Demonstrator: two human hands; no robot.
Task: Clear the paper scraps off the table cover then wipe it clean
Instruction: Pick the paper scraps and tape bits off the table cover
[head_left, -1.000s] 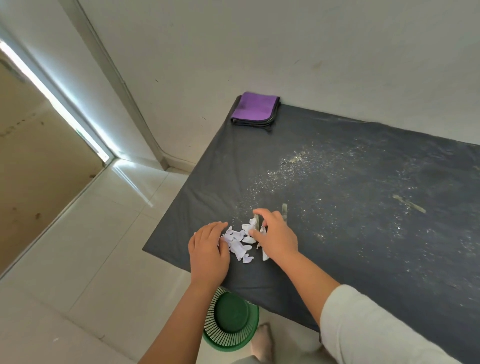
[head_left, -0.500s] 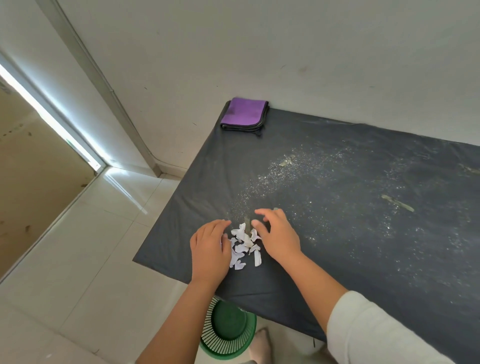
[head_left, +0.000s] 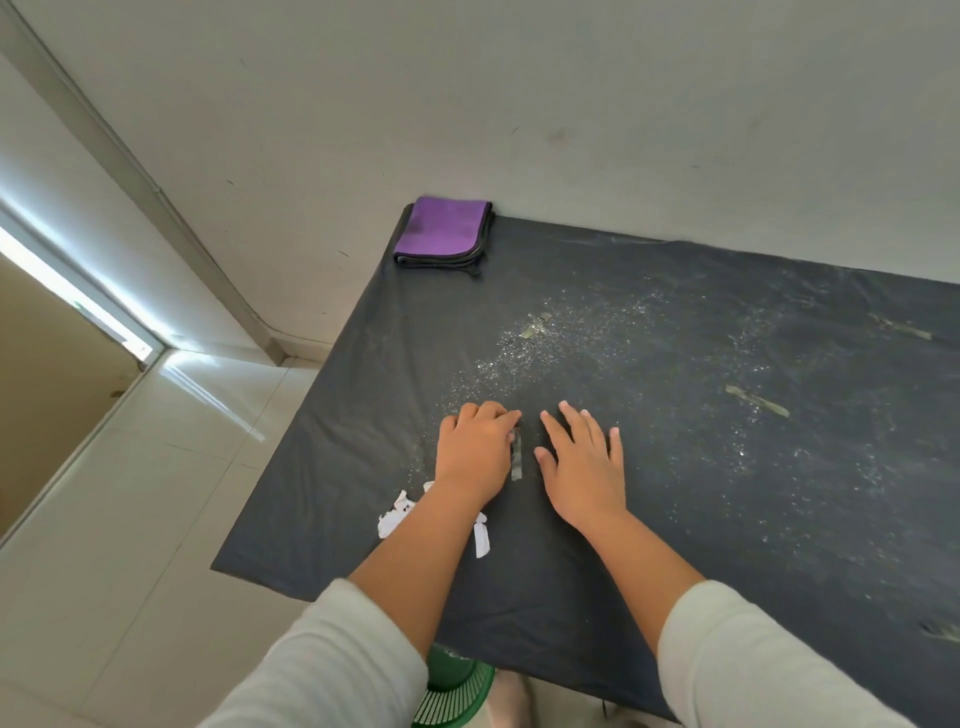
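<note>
Down on the dark table cover, the left hand lies knuckles up with fingers curled under; whether its grip has hold of anything I cannot tell. The right hand lies flat beside it, fingers spread, holding nothing. Between them lies a greyish strip. White paper scraps show on both sides of the left forearm, near the surface's front edge. A folded purple cloth sits at the far corner. A green basket stands on the floor below.
</note>
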